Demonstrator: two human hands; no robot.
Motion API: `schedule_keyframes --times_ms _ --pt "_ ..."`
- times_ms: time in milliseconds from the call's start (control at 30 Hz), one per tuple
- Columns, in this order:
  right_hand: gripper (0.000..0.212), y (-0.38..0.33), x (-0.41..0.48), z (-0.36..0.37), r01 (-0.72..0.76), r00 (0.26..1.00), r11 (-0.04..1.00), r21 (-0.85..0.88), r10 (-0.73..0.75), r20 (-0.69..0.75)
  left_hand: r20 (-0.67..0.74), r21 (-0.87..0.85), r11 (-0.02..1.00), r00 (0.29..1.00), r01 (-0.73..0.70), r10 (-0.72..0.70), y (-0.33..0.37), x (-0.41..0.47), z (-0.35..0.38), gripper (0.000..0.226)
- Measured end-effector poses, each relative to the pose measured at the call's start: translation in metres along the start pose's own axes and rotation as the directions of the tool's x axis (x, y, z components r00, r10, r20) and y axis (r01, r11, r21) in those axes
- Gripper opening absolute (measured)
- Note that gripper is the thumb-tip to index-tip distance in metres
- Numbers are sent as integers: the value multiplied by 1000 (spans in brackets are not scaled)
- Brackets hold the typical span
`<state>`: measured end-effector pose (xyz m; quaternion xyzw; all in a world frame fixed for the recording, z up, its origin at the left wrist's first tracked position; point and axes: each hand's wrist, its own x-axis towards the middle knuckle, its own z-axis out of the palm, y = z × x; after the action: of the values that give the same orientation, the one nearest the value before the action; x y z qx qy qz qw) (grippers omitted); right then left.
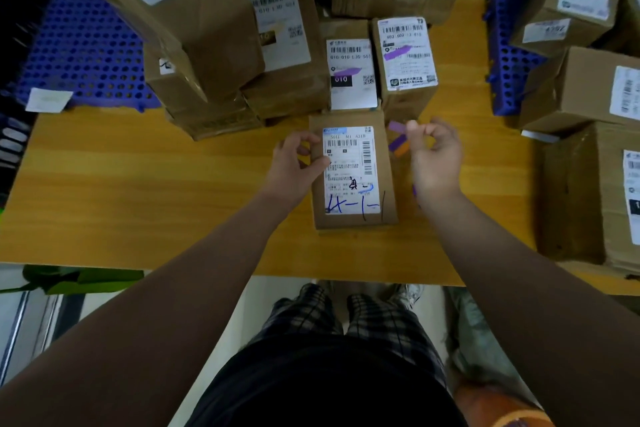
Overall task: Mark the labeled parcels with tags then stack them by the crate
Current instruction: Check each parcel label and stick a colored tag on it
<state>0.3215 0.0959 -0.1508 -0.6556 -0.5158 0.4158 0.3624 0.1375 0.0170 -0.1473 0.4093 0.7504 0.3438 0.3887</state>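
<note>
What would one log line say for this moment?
left hand holds small parcel | right hand pinches purple tag | tag not yet on parcel

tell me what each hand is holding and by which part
The right hand pinches purple and orange tags by their right ends. The left hand holds the parcel by its left edge, thumb on the label.

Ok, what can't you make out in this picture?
Head view, parcel: label print too small to read; left hand covers its left edge.
Head view, tags: right hand fingers hide part, count unclear.
Head view, boxes at right: cut off by the frame edge, labels blurred.
</note>
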Motion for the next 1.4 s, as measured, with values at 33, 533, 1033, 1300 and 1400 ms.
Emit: schedule_keyframes --times_ms 33,533,1033,1300,1400 --pt "21 -6 -7 1 16 997 998 53 -20 72 4 -25 1000 1000 2 -2 -2 0 1 26" --pt "19 -18 -36 33 276 915 910 -309 -150 376 86 -85 996 996 22 -15 -6 -6 0 41" --pt "51 -14 -38 16 -92 955 995 -27 96 281 278 -177 908 904 380 -325 2 -20 -5 54" --pt "42 -22 -51 -14 -113 965 993 28 103 242 350 -234 941 925 243 -152 26 -44 -11 62" --pt "32 -39 -51 -40 -99 983 981 170 70 167 357 -233 970 934 75 14 47 -47 -18 70"
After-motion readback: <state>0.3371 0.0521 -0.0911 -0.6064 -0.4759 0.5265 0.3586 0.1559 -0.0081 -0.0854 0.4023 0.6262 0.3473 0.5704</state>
